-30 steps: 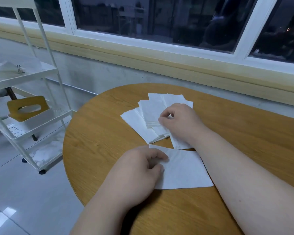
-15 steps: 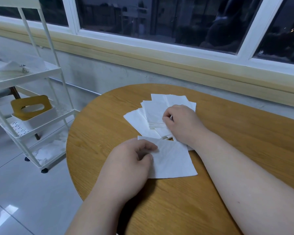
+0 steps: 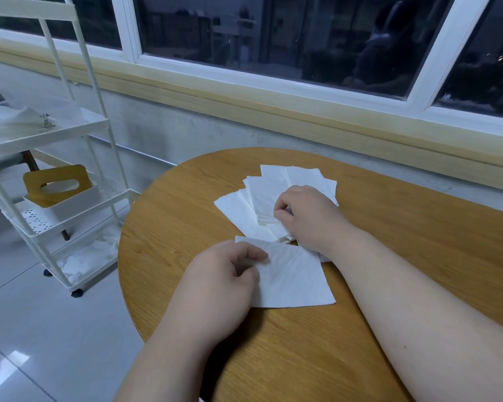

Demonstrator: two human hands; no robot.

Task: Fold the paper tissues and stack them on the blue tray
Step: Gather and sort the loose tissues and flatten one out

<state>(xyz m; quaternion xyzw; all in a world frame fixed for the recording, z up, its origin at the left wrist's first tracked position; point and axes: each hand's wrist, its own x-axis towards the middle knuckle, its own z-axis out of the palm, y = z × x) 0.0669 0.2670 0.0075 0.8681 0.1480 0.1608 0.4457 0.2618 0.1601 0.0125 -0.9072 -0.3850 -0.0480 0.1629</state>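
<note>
1. Single tissue (image 3: 296, 277) lies flat on the table (image 3: 172, 227), nearest the person; its far edge runs just under the fanned pile (image 3: 262, 192) behind it
2. Left hand (image 3: 221, 282) pinches that tissue's left edge, thumb and forefinger curled on it
3. Right hand (image 3: 308, 216) sits on the pile, fingers curled, thumb and fingertip nipping a sheet edge
4. Step in hand looks like the first fold: carry the pinched edge across to the opposite edge and match corners before pressing, since thin paper will likely crease crooked
5. Better to free the right hand to pin the far edge
6. Blue tray not in view; locate it before stacking
</note>
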